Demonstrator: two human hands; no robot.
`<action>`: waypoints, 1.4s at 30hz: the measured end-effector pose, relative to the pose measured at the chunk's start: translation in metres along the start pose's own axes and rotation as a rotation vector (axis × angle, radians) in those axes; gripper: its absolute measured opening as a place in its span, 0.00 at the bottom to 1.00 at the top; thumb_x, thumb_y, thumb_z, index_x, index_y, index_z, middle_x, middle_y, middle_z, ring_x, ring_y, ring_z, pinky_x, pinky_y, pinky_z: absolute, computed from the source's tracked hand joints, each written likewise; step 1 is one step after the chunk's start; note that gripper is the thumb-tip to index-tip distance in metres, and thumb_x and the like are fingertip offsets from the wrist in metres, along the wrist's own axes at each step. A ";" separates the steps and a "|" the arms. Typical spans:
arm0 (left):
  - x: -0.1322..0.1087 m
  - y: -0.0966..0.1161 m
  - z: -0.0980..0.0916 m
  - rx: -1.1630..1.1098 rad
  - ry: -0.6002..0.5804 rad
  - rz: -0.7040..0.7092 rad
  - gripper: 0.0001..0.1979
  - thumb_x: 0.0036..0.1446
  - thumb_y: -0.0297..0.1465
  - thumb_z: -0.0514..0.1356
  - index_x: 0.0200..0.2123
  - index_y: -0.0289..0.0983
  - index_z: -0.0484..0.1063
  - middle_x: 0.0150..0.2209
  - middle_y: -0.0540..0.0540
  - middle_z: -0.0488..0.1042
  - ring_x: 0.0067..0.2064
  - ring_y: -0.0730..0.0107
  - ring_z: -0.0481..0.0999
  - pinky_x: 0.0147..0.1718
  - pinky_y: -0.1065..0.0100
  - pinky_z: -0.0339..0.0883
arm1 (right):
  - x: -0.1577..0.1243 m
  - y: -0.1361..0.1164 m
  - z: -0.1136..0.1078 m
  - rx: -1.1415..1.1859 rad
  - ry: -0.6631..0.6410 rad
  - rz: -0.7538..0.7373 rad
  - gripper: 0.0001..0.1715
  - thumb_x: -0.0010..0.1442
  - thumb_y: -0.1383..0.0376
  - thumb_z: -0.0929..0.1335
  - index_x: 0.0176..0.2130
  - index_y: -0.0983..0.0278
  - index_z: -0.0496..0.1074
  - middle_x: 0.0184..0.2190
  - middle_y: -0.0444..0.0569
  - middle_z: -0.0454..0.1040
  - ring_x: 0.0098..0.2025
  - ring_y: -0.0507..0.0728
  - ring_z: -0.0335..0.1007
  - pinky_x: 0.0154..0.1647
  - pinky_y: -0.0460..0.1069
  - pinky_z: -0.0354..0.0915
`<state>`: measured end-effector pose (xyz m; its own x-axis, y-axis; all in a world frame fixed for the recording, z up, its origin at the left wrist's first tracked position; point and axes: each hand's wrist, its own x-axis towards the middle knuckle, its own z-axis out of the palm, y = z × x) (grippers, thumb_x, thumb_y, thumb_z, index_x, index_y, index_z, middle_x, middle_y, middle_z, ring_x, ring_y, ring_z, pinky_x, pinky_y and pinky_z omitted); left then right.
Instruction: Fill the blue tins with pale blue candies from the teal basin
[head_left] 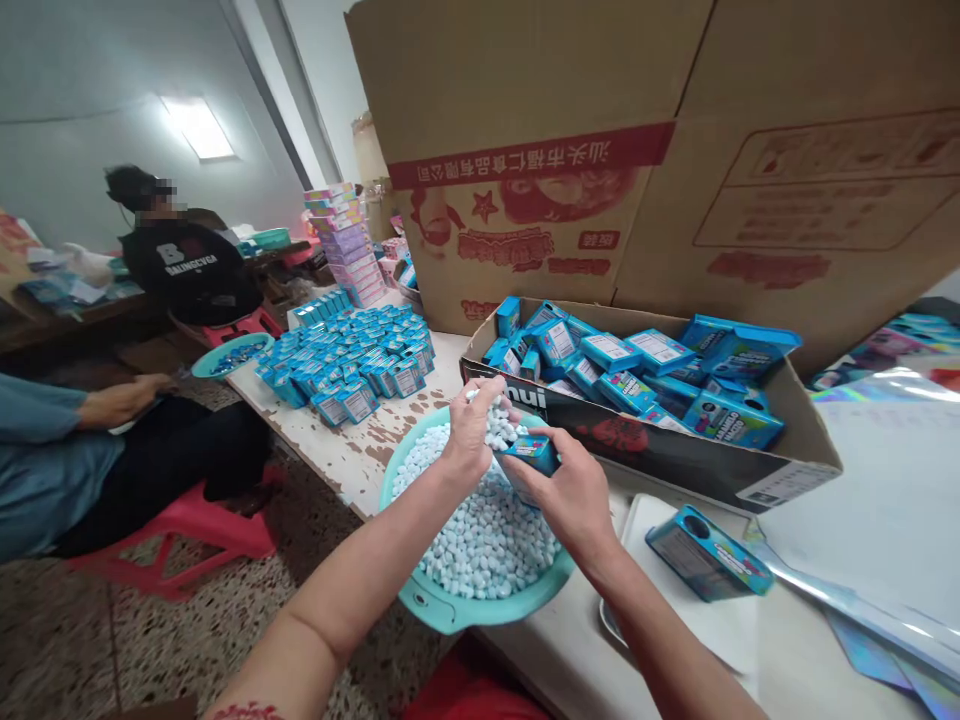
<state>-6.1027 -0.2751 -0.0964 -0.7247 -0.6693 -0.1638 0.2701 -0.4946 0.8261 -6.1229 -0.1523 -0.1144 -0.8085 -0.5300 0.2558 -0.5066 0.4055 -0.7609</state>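
Note:
My left hand [474, 432] is cupped around a heap of small white candies [501, 425], right at the near end of a blue candy box [534, 455]. My right hand [574, 490] grips that box, tilted over a turquoise basin [450, 612]. Loose pale candies [480, 545] fill much of the basin below both hands. Behind my right hand, a black-sided carton [600, 440] holds many blue boxes [630, 350] lying in a jumble. Another blue box [709, 555] with a round hole in its top lies to the right of my right forearm.
Rows of small blue boxes [352, 355] cover the table's left part, before a stack of pink and purple boxes [352, 245]. A large cardboard box [525, 130] stands behind. Two people sit at left, one on a red stool [180, 530]. Shiny sheets [885, 600] lie at right.

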 end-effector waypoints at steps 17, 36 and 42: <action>0.008 0.005 0.005 0.190 -0.048 0.034 0.21 0.37 0.38 0.70 0.31 0.36 0.66 0.22 0.53 0.66 0.19 0.75 0.67 0.17 0.74 0.61 | 0.008 -0.003 -0.015 0.025 -0.056 0.031 0.19 0.48 0.57 0.74 0.40 0.59 0.72 0.38 0.49 0.78 0.41 0.64 0.72 0.41 0.56 0.62; 0.008 0.011 0.005 0.212 -0.101 0.117 0.16 0.41 0.37 0.68 0.29 0.34 0.67 0.21 0.53 0.67 0.20 0.77 0.67 0.19 0.75 0.64 | 0.012 -0.003 -0.010 0.180 -0.060 0.099 0.21 0.47 0.56 0.73 0.41 0.59 0.71 0.37 0.49 0.77 0.40 0.63 0.72 0.40 0.55 0.65; 0.005 0.013 0.009 0.240 -0.146 0.176 0.14 0.45 0.37 0.66 0.29 0.35 0.67 0.20 0.54 0.66 0.18 0.78 0.66 0.17 0.76 0.61 | 0.011 -0.004 -0.008 0.240 -0.072 0.104 0.20 0.47 0.56 0.73 0.40 0.60 0.72 0.37 0.48 0.77 0.39 0.62 0.72 0.42 0.55 0.65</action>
<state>-6.1083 -0.2795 -0.0815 -0.7683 -0.6375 0.0570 0.2543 -0.2223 0.9412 -6.1318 -0.1536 -0.1036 -0.8249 -0.5496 0.1324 -0.3292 0.2766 -0.9028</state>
